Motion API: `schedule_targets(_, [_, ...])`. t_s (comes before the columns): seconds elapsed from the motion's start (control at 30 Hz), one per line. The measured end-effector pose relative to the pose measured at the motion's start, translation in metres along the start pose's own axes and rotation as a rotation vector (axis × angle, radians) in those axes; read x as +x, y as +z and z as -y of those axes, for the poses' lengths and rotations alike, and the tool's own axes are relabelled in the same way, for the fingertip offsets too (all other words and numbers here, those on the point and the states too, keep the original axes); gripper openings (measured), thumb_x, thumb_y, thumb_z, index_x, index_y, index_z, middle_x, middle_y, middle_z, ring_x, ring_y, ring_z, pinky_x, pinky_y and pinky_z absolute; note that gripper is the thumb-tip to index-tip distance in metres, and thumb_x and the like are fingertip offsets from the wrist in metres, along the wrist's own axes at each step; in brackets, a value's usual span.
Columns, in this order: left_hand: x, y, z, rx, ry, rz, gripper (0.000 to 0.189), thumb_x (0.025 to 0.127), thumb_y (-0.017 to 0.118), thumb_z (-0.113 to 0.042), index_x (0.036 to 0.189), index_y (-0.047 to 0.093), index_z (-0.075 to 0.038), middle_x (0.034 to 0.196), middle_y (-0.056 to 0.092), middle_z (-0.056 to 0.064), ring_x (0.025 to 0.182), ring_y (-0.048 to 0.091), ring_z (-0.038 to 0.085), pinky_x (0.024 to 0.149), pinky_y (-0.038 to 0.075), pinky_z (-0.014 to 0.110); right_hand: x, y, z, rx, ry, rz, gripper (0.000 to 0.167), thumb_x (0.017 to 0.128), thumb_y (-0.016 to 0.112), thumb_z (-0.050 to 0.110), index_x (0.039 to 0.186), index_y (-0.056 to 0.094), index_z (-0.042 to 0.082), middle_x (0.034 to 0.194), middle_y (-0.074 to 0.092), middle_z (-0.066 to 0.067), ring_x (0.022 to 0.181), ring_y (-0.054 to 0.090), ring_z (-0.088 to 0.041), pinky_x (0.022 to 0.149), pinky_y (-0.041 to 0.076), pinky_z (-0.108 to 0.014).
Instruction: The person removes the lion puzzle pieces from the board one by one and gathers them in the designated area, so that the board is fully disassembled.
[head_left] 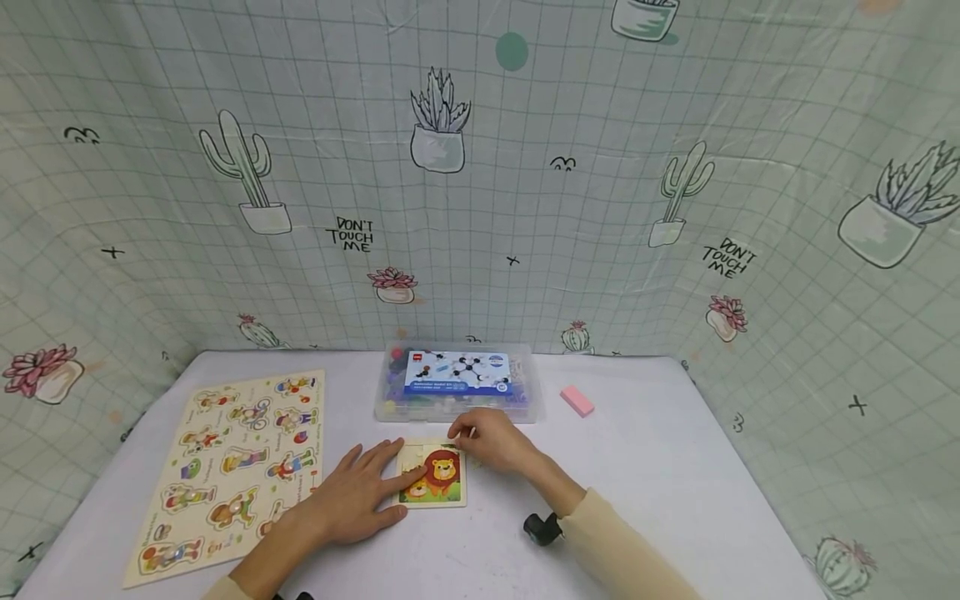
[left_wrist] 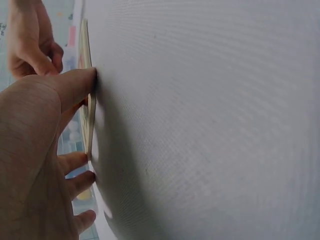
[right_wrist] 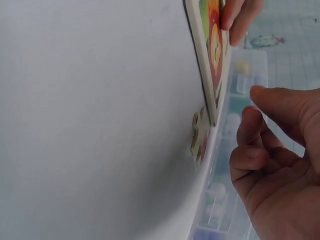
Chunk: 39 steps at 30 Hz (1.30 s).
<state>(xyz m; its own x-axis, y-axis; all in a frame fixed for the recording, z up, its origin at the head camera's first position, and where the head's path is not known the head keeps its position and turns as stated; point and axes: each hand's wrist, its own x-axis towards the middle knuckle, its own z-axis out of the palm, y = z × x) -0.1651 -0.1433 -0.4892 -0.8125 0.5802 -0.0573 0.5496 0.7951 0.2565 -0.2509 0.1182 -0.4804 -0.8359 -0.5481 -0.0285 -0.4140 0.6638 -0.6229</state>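
- Lion puzzle [head_left: 442,492]: seen flat on the white table [head_left: 675,458], in front of the clear plastic case [head_left: 453,409]; roughly square, so no real long axis.
- Left hand [head_left: 358,497]: fingers spread, nothing grasped; index finger laid across the puzzle face, thumb placed by its near left corner. The puzzle appears to be steadied by it.
- Right hand [head_left: 495,440]: fingers bent inward, tips by the puzzle's far right corner in the head view. No object can be made out between thumb and fingertips in the right wrist view; contact with the puzzle cannot be told.
- Loose piece [right_wrist: 199,134]: shown on the table in the right wrist view, just beside the puzzle's right edge; touching or slightly apart cannot be told.
- Key relation: the loose piece is placed on the near side of the right fingertips, below them. The right hand is clearly nearer; the left is separated from it by the puzzle's width.
- Piece's long axis: cannot be told, seen almost edge-on.
- Wooden figure board [head_left: 266,487]: placed left of the left hand, slanted.
- Pink block [head_left: 577,401]: left well apart, right of the case.
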Motion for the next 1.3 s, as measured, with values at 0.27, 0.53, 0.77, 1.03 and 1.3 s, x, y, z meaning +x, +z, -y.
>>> schedule_targets(0.27, [0.001,-0.001,0.002,-0.014,0.022,-0.005,0.058,0.100,0.054,-0.049,0.154,0.043,-0.032,0.162,0.029,0.017,0.149,0.027,0.036,0.114,0.022,0.066,0.014,0.012,0.011,-0.068,-0.068,0.068,0.016,0.096,0.069,0.018,0.109,0.078,0.019,0.099,0.068,0.010,0.087,0.055,-0.007,0.078,0.047,-0.023])
schedule_targets(0.53, [0.006,0.002,0.000,-0.048,0.038,-0.003,0.061,0.100,0.053,-0.053,0.156,0.041,-0.030,0.164,0.027,0.015,0.151,0.025,0.034,0.116,0.021,0.065,0.018,0.020,0.018,-0.169,-0.097,0.124,0.021,0.097,0.068,0.020,0.116,0.077,0.021,0.097,0.063,0.009,0.081,0.051,-0.005,0.072,0.045,-0.020])
schedule_targets(0.77, [0.008,0.002,-0.001,-0.060,0.028,0.018,0.061,0.099,0.054,-0.053,0.155,0.041,-0.031,0.164,0.026,0.016,0.151,0.024,0.035,0.115,0.021,0.065,0.019,0.023,0.020,-0.230,-0.126,0.153,0.025,0.097,0.068,0.020,0.121,0.075,0.022,0.100,0.063,0.009,0.082,0.050,-0.004,0.071,0.044,-0.019])
schedule_targets(1.03, [0.007,0.002,-0.001,-0.059,0.031,0.029,0.060,0.100,0.053,-0.051,0.155,0.041,-0.031,0.165,0.024,0.015,0.152,0.022,0.035,0.115,0.022,0.066,0.018,0.023,0.022,-0.259,-0.136,0.174,0.027,0.097,0.067,0.019,0.124,0.074,0.022,0.098,0.060,0.007,0.081,0.049,-0.004,0.071,0.044,-0.018])
schedule_targets(1.3, [0.007,0.003,-0.001,-0.063,0.028,0.030,0.059,0.100,0.053,-0.051,0.155,0.042,-0.032,0.165,0.024,0.015,0.152,0.022,0.035,0.114,0.022,0.066,0.018,0.024,0.022,-0.240,-0.125,0.175,0.027,0.097,0.067,0.019,0.123,0.074,0.022,0.101,0.060,0.007,0.082,0.049,-0.004,0.070,0.044,-0.018])
